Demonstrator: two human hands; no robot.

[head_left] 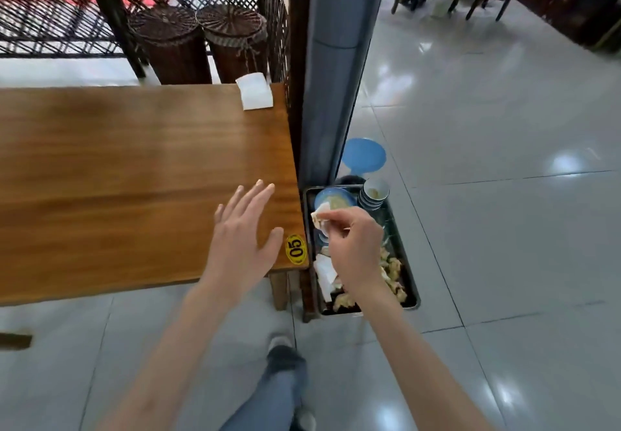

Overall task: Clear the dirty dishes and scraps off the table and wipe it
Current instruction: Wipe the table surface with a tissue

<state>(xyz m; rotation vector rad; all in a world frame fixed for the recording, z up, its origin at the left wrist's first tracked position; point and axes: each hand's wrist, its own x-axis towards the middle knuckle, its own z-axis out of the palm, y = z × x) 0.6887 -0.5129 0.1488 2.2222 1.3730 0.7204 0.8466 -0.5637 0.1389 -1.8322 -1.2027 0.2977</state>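
Right hand (349, 249) pinches a crumpled napkin scrap (321, 217) over the metal tray (411, 293) of dirty bowls, at 3 o'clock of the bench (134, 178). Left hand (247, 229) spread flat above bench corner. Folded white napkin (254, 95) at bench's 1 o'clock corner. Grey tiled floor (504, 229).

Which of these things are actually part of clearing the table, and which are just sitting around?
Part of the job:
- wooden table
- crumpled tissue pinched in the right hand
- left hand, fingers spread above the table's corner
- metal tray on the floor, holding scraps
- blue plate and stacked bowls

Just lying about:
- white napkin holder
- wicker stools
- blue lid
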